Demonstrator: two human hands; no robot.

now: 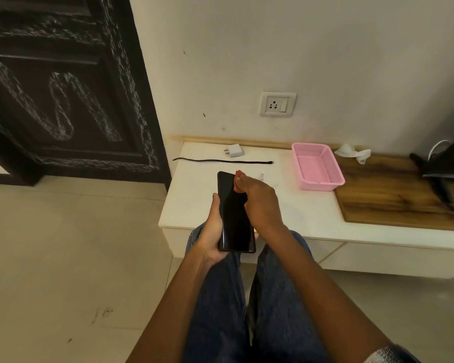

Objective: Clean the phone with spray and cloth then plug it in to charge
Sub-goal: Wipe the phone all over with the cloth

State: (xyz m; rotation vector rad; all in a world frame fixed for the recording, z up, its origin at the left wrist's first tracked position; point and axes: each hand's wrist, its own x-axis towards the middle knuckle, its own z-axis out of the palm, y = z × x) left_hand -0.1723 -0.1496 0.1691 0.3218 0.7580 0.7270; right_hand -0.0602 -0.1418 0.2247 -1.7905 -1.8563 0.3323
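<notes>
A black phone [233,216] with a dark screen is held upright over my lap, above the front edge of the white table [312,213]. My left hand [212,231] grips it from the left and underneath. My right hand [257,200] pinches a small red cloth [238,179] against the upper right of the screen. Just behind that hand on the table stands a small white item [261,176], possibly the spray bottle; it is mostly hidden. A white charger plug [234,150] and a straight black cable [220,161] lie at the back of the table, below the wall socket [277,104].
A pink plastic basket [317,166] sits right of the phone, beside a wooden board [393,195]. A crumpled white tissue [353,152] lies by the wall. A dark device with cables [448,163] is at the far right. A dark carved door [63,87] stands on the left.
</notes>
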